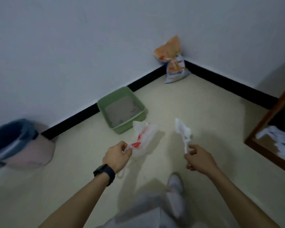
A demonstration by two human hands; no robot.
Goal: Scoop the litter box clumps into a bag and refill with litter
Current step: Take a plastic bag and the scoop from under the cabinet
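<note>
Left hand (117, 155) grips 1 bag (142, 137), right hand (199, 159) 1 scoop (183, 132); 1 litter box (121, 110).

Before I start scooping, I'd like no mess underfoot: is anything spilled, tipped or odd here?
No spill shows on the floor. The litter box sits flat by the wall, its litter uneven. The litter sack slumps, crumpled, in the corner. The bin looks tilted, perhaps only from lens distortion.

home room | litter box (122, 111) on floor | bin (21, 143) | corner litter bag (174, 61)
</note>
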